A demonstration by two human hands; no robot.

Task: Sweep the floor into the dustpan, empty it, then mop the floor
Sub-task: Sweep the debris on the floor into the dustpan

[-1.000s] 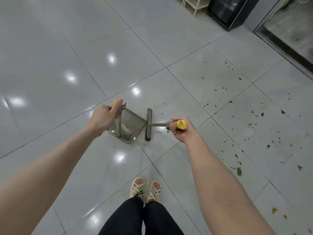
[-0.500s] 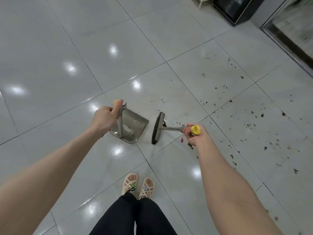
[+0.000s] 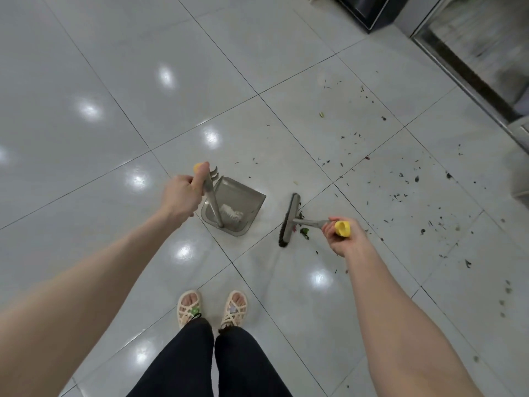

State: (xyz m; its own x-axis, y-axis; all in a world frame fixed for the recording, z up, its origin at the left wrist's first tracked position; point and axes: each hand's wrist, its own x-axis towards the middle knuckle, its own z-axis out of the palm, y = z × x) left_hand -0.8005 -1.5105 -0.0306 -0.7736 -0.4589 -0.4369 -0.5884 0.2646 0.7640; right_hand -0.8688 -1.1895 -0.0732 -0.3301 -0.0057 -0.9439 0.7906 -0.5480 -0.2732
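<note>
A grey dustpan (image 3: 243,200) rests on the glossy white tiled floor (image 3: 114,124), with a white crumpled scrap inside. My left hand (image 3: 180,196) grips its upright yellow-capped handle. My right hand (image 3: 342,237) holds the yellow-ended handle of a grey broom (image 3: 289,220), whose brush head stands on the floor a short gap to the right of the dustpan's mouth. A few green and dark bits (image 3: 305,233) lie just behind the brush. Dark debris (image 3: 400,196) is scattered over the tiles to the right.
My feet in pale sandals (image 3: 211,308) stand just below the dustpan. A black cabinet (image 3: 369,10) sits at the top right. A dark metal door threshold (image 3: 472,81) runs along the right edge.
The broom head has drawn away to the right from the dustpan's mouth, opening a gap. My right hand moved right and down with it. The dustpan and left hand stayed put.
</note>
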